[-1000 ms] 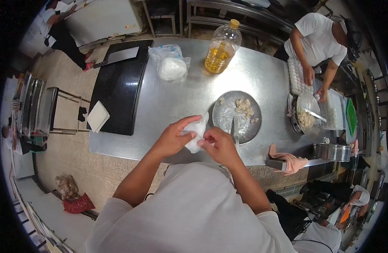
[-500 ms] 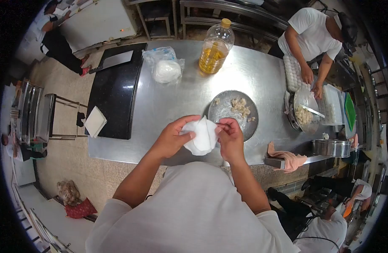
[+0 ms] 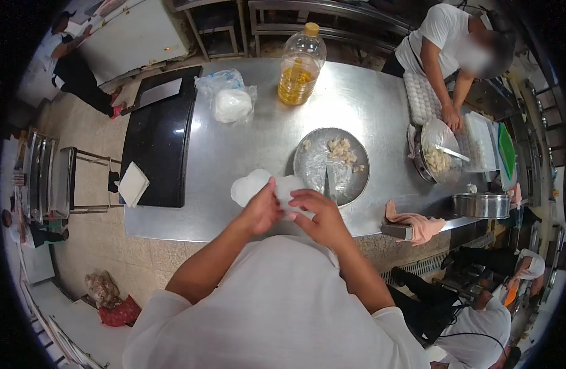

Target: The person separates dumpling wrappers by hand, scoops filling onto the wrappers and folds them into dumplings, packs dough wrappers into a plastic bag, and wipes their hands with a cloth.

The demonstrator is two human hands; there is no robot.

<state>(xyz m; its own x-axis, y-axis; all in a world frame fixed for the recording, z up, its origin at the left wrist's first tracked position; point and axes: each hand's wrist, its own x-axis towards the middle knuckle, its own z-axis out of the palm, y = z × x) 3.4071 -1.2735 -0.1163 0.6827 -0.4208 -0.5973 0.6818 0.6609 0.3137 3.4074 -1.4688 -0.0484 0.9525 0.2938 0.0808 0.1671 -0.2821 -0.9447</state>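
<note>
My left hand (image 3: 261,209) is raised on edge above the steel table's near side, a thin white wrapper sheet (image 3: 287,186) held at its fingers. My right hand (image 3: 320,218) is just right of that sheet, fingers curved and thumb apart, its tips close to the sheet. Left of my left hand, white round wrappers (image 3: 247,187) lie on the table, partly overlapping. Just beyond my right hand is a round metal bowl (image 3: 363,150) lined with clear plastic. Pale chunky filling (image 3: 341,150) clings to its far side, and a flat metal strip (image 3: 329,179) shows at its near side.
A black board (image 3: 157,141) bears a cleaver (image 3: 161,91) and white square sheets (image 3: 134,184). Farther back are a bagged white lump (image 3: 232,106) and an oil bottle (image 3: 301,67). A co-worker (image 3: 439,37) works at the right beside egg trays (image 3: 422,98) and another bowl (image 3: 439,132).
The white wrappers pinched between both hands have parted: some now lie on the table at left, one sheet stays between my hands. My right hand has loosened and shifted lower.
</note>
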